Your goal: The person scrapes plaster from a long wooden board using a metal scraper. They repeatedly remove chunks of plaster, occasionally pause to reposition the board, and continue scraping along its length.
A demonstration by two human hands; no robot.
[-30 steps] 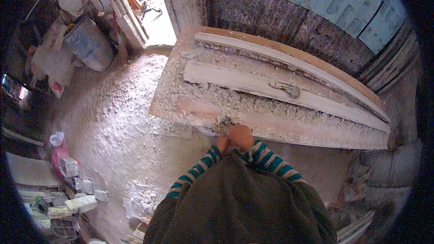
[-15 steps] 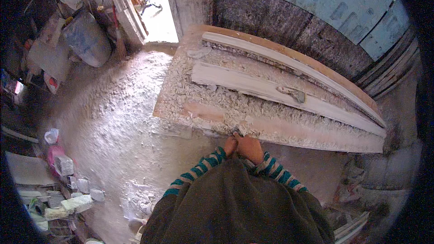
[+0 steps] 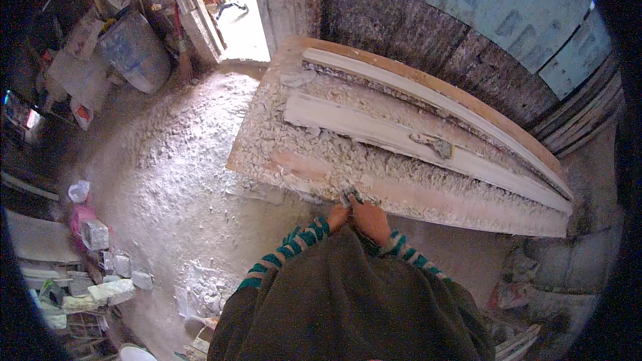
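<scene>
My left hand (image 3: 338, 217) and my right hand (image 3: 372, 221) are close together at the near edge of a wide wooden board (image 3: 297, 166). The right hand is closed on a small dark tool (image 3: 350, 193), its exact kind too small to tell. My left hand's fingers are closed at its near end; whether they grip it too is hidden. Curled pale shavings or flakes cover much of the board around the hands. Across it runs a long whitened plank (image 3: 358, 122), with a flat brush (image 3: 433, 144) lying on top. A second white strip (image 3: 408, 91) runs along the far side.
Dusty floor (image 3: 154, 154) spreads to the left, toward a bright doorway (image 3: 244, 30). A blue-grey barrel (image 3: 136, 51) stands by the wall. Pale blocks (image 3: 112, 291) are heaped at lower left. Light-blue sheets (image 3: 481, 7) lean at the back right.
My view has shifted slightly. Both hands stay together at the board's near edge, and more of the dark tool now shows beyond the fingers.
</scene>
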